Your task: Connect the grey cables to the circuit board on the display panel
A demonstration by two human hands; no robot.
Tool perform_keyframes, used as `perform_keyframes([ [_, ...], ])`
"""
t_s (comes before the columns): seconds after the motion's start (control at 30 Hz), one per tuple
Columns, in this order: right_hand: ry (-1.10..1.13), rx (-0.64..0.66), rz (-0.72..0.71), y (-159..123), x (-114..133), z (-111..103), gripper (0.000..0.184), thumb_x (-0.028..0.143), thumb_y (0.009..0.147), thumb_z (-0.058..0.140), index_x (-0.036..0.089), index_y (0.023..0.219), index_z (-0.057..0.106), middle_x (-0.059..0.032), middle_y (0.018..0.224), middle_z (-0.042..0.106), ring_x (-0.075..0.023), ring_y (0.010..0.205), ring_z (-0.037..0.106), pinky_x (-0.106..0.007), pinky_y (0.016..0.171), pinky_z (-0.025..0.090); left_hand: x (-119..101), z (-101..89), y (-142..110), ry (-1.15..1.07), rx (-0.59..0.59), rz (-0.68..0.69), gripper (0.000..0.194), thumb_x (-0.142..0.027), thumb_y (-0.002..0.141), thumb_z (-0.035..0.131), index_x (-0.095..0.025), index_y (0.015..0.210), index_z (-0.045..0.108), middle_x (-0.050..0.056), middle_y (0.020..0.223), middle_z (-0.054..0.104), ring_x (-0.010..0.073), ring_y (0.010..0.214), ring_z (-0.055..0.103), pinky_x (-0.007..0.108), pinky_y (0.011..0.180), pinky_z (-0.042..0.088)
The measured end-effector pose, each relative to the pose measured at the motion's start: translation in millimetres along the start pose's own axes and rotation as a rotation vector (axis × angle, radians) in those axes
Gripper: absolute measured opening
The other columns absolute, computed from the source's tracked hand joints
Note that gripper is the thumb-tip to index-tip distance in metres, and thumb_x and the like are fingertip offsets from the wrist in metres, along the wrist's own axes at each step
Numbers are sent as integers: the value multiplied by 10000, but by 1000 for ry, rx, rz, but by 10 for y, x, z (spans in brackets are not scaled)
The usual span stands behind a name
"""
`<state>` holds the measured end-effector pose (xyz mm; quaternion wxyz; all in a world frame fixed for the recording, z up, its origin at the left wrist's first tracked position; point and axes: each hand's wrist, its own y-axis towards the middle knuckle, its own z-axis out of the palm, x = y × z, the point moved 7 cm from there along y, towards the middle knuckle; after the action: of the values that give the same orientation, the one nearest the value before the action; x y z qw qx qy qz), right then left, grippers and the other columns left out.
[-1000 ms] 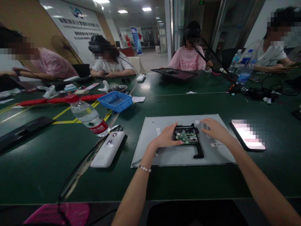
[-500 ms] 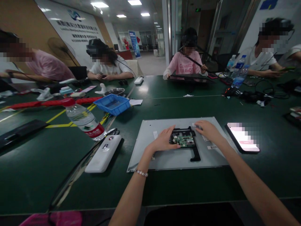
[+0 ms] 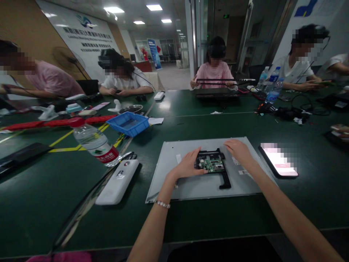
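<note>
A grey metal panel lies flat on the green table in front of me. On it sits a green circuit board in a black frame with a leg running toward me. My left hand grips the board's left edge, fingers curled round it. My right hand rests on the panel just right of the board, fingers bent and pressed down near a small sticker; whether it holds anything is hidden.
A lit phone lies right of the panel. On the left are a white power bank, a tilted water bottle, a blue tray and a black bezel strip. Several people work around the table.
My head has shifted, so the scene sits slightly lower and left. Both hands stay on the board and panel. The person opposite has raised a long black frame.
</note>
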<state>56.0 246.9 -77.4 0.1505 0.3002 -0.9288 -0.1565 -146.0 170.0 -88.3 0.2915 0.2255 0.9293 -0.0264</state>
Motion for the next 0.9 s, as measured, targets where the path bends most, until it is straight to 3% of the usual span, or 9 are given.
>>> perform_keyframes([
  [0.27,35,117,-74,-71,-58,81,236,231,889,465,219,1018,662,-69,1060,669,-220,997,594,-350,851,459,-26,16,13,20,16,2,1025,-640,684,593,-181,1453,93,167,1475,242,349,1338,248,530,1085,213],
  [0.43,37,98,-85,-66,-88,92,224,288,860,527,216,1035,648,-80,1108,650,-243,1026,582,-364,837,473,-7,10,9,21,12,0,1031,-622,691,593,-164,1454,73,161,1487,214,329,1351,229,491,1105,199],
  [0.67,-20,127,-99,-38,-46,125,246,200,894,445,210,986,673,-78,1033,679,-229,973,609,-356,820,469,11,10,24,-3,47,1,1064,-598,668,622,-162,1457,58,162,1495,185,342,1358,201,492,1102,188],
  [0.9,-35,85,-20,-23,-19,35,266,221,916,417,191,968,677,-84,992,691,-217,912,628,-315,772,462,-3,14,30,9,38,21,1051,-589,671,629,-170,1458,72,162,1478,231,344,1341,238,498,1090,202],
])
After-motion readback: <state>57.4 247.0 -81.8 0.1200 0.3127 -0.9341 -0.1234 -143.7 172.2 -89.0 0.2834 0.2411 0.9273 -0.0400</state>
